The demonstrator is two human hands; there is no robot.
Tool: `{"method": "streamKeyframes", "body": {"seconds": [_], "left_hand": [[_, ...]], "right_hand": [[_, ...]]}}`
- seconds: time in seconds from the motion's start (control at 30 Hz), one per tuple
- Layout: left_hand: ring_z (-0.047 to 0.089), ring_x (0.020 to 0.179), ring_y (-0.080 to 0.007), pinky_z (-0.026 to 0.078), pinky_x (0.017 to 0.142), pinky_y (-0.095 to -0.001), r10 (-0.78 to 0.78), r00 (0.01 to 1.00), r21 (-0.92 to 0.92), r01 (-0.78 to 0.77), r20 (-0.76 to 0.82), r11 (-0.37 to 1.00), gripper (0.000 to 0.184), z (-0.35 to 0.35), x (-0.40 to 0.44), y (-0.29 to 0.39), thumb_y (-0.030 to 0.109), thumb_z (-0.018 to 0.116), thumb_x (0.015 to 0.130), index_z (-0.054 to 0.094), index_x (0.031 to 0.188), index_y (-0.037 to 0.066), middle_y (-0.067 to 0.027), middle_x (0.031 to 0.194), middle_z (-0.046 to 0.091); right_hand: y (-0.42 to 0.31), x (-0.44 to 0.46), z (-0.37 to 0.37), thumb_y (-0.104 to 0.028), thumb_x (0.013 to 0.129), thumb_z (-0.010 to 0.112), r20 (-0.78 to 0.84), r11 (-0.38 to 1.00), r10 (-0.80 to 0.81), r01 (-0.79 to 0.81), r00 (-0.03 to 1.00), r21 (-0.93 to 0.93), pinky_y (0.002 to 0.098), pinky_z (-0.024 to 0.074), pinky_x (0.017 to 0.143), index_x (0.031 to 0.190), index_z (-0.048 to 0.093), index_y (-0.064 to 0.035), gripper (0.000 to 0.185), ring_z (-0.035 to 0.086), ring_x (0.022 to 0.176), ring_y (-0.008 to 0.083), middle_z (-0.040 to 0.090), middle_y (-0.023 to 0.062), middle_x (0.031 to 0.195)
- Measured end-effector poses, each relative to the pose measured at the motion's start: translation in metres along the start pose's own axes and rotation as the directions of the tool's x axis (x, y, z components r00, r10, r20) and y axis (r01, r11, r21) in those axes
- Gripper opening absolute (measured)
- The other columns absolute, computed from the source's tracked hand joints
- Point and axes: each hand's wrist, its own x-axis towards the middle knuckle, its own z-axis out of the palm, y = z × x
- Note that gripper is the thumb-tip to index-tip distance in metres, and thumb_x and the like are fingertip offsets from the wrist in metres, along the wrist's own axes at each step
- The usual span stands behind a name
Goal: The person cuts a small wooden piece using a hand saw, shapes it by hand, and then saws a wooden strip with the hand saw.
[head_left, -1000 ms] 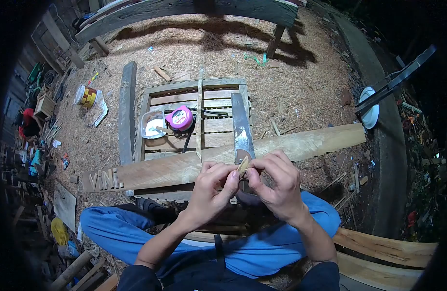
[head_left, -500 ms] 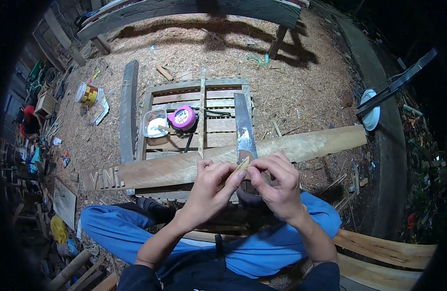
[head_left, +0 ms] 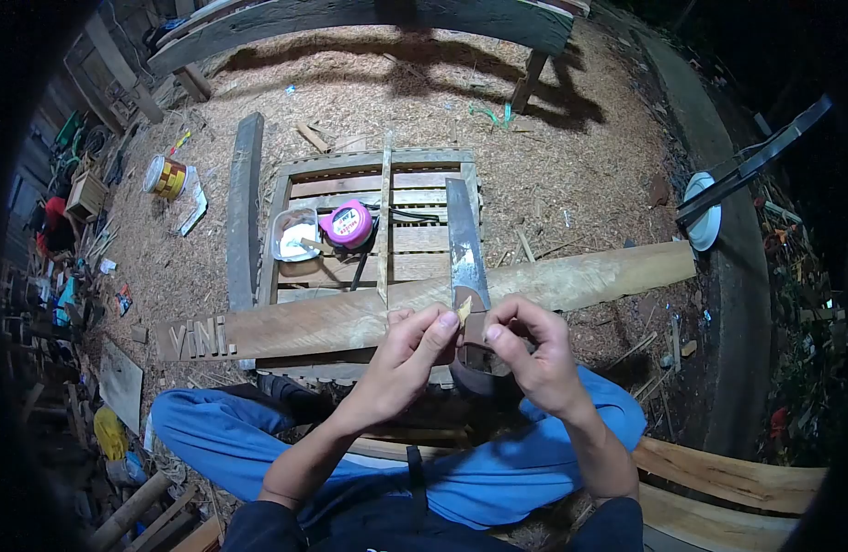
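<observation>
My left hand point(head_left: 410, 354) pinches a small pale yellowish piece of wood point(head_left: 465, 311) between thumb and fingertips. Just to its right, my right hand point(head_left: 539, 354) is closed, thumb against the curled fingers and apart from the piece; whatever it may hold is hidden. Beneath both hands lies a handsaw point(head_left: 464, 244), its blade pointing away from me and its dark handle nearest me. It rests across a long wooden board point(head_left: 350, 317), which has raised wooden letters point(head_left: 199, 339) reading "VINI." at its left end.
A slatted wooden pallet point(head_left: 415, 241) supports a tub of white material point(head_left: 296, 233), a pink tape measure point(head_left: 349, 225) and a thin wood strip point(head_left: 385, 202). Left of it lies a grey beam point(head_left: 246, 202). A bucket point(head_left: 165, 178) and a bench point(head_left: 369, 32) stand farther off.
My right hand has drawn slightly away from the small wood piece, opening a gap between the hands. The piece has turned and stays in my left fingers.
</observation>
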Motion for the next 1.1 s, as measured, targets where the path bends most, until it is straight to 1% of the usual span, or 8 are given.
{"method": "streamKeyframes", "body": {"seconds": [0.07, 0.17, 0.37, 0.47, 0.67, 0.77, 0.87, 1.1], "left_hand": [[0.044, 0.073, -0.0157, 0.039, 0.083, -0.0331, 0.000, 1.000, 0.065, 0.001, -0.003, 0.998, 0.040, 0.000, -0.001, -0.002, 0.035, 0.043, 0.112, 0.058, 0.093, 0.003, -0.0027, 0.075, 0.052], [0.042, 0.075, -0.0175, 0.035, 0.089, -0.0366, -0.017, 1.000, 0.110, 0.017, 0.000, 0.994, 0.041, -0.002, -0.003, -0.007, 0.037, 0.042, 0.112, 0.055, 0.090, 0.005, -0.0032, 0.074, 0.048], [0.040, 0.075, -0.0176, 0.033, 0.086, -0.0371, -0.105, 0.992, 0.065, 0.100, 0.076, 0.993, 0.045, -0.004, -0.005, -0.008, 0.039, 0.039, 0.113, 0.051, 0.087, 0.005, -0.0032, 0.073, 0.047], [0.040, 0.072, -0.0160, 0.035, 0.080, -0.0351, -0.164, 0.974, -0.010, 0.167, 0.155, 0.986, 0.044, -0.003, -0.005, -0.002, 0.037, 0.038, 0.112, 0.051, 0.087, 0.004, -0.0034, 0.072, 0.046], [0.041, 0.070, -0.0136, 0.038, 0.068, -0.0325, -0.201, 0.929, -0.119, 0.248, 0.310, 0.962, 0.039, -0.007, -0.002, -0.004, 0.031, 0.035, 0.112, 0.054, 0.094, 0.001, -0.0035, 0.075, 0.045], [0.043, 0.070, -0.0128, 0.038, 0.066, -0.0304, -0.042, 0.988, -0.091, 0.056, 0.149, 0.994, 0.033, 0.000, -0.006, -0.008, 0.030, 0.042, 0.111, 0.057, 0.103, 0.002, -0.0021, 0.081, 0.047], [0.062, 0.089, -0.0098, 0.051, 0.085, -0.0265, -0.008, 0.992, -0.125, -0.007, -0.125, 0.992, 0.026, 0.004, -0.009, -0.009, 0.026, 0.062, 0.106, 0.062, 0.115, 0.001, -0.0012, 0.091, 0.060], [0.067, 0.092, -0.0108, 0.056, 0.082, -0.0269, 0.018, 0.989, -0.192, -0.047, -0.147, 0.980, 0.022, -0.001, -0.002, -0.009, 0.018, 0.063, 0.105, 0.067, 0.114, -0.002, -0.0060, 0.100, 0.068]], "right_hand": [[-0.005, 0.003, -0.004, -0.018, 0.091, 0.077, 0.085, 0.839, -0.299, 0.304, 0.951, -0.452, 0.0273, 0.0464, 0.064, 0.094, 0.065, -0.0021, 0.020, 0.058, 0.072, 0.0131, 0.063, 0.0030, 0.081], [-0.005, 0.005, -0.005, -0.017, 0.086, 0.080, 0.157, 0.746, -0.376, 0.399, 0.913, -0.533, 0.0310, 0.0473, 0.064, 0.093, 0.066, -0.0037, 0.020, 0.060, 0.076, 0.0189, 0.064, 0.0067, 0.082], [-0.022, -0.003, 0.006, -0.015, 0.087, 0.079, -0.013, 0.928, -0.129, 0.116, 0.992, -0.354, 0.0334, 0.0504, 0.071, 0.110, 0.072, -0.0072, 0.026, 0.064, 0.085, 0.0229, 0.066, 0.0079, 0.090], [-0.017, 0.004, 0.003, -0.012, 0.088, 0.077, 0.097, 0.840, -0.313, 0.323, 0.945, -0.435, 0.0343, 0.0511, 0.074, 0.113, 0.073, -0.0068, 0.026, 0.064, 0.086, 0.0251, 0.067, 0.0093, 0.093], [-0.015, 0.004, -0.002, -0.008, 0.089, 0.075, 0.100, 0.873, -0.257, 0.275, 0.961, -0.402, 0.0362, 0.0509, 0.080, 0.103, 0.073, -0.0019, 0.015, 0.064, 0.089, 0.0266, 0.068, 0.0107, 0.092], [-0.013, 0.005, -0.006, -0.009, 0.090, 0.075, 0.059, 0.833, -0.314, 0.305, 0.948, -0.462, 0.0352, 0.0501, 0.080, 0.102, 0.073, -0.0003, 0.015, 0.064, 0.088, 0.0255, 0.069, 0.0105, 0.091], [-0.012, 0.003, -0.005, -0.010, 0.091, 0.075, -0.041, 0.902, -0.226, 0.193, 0.973, -0.386, 0.0332, 0.0492, 0.078, 0.100, 0.073, -0.0004, 0.013, 0.064, 0.087, 0.0216, 0.069, 0.0092, 0.091], [-0.010, -0.002, -0.009, -0.015, 0.094, 0.076, 0.036, 0.988, 0.034, -0.029, 0.999, -0.154, 0.0260, 0.0470, 0.073, 0.100, 0.076, -0.0012, 0.015, 0.060, 0.082, 0.0075, 0.070, 0.0027, 0.088]]}}
